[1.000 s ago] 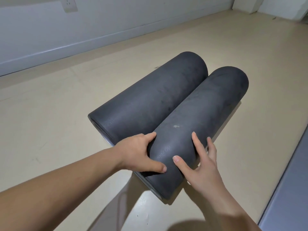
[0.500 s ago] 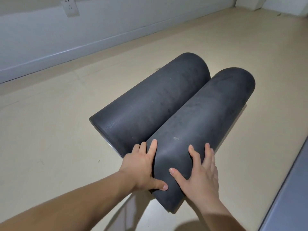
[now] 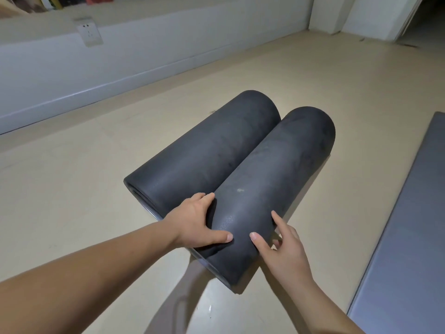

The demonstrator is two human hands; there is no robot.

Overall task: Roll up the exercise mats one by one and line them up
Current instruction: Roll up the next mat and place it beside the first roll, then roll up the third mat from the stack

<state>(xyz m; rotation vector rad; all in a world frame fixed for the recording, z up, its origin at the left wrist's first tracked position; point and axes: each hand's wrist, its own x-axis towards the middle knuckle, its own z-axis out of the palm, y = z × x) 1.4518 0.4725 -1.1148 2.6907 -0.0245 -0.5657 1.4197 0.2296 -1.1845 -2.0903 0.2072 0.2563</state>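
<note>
Two dark grey rolled mats lie side by side on the beige floor, touching along their length. The left roll [image 3: 204,153] lies free. The right roll [image 3: 277,169] sticks out nearer to me. My left hand [image 3: 195,222] holds its near end from the left, fingers down in the groove between the rolls and thumb across the top. My right hand [image 3: 281,249] holds the same end from the right, thumb on top, forefinger along the side, the other fingers curled below.
A flat grey mat [image 3: 409,225] lies unrolled on the floor at the right edge. A pale wall with a baseboard [image 3: 120,75] and a socket [image 3: 89,31] runs behind the rolls. A doorway [image 3: 423,18] opens at the far right. Bare floor lies left of the rolls.
My right hand has slid from the top of the right roll down its right side, fingers curling under. The view has lifted, bringing the flat mat in at the right.
</note>
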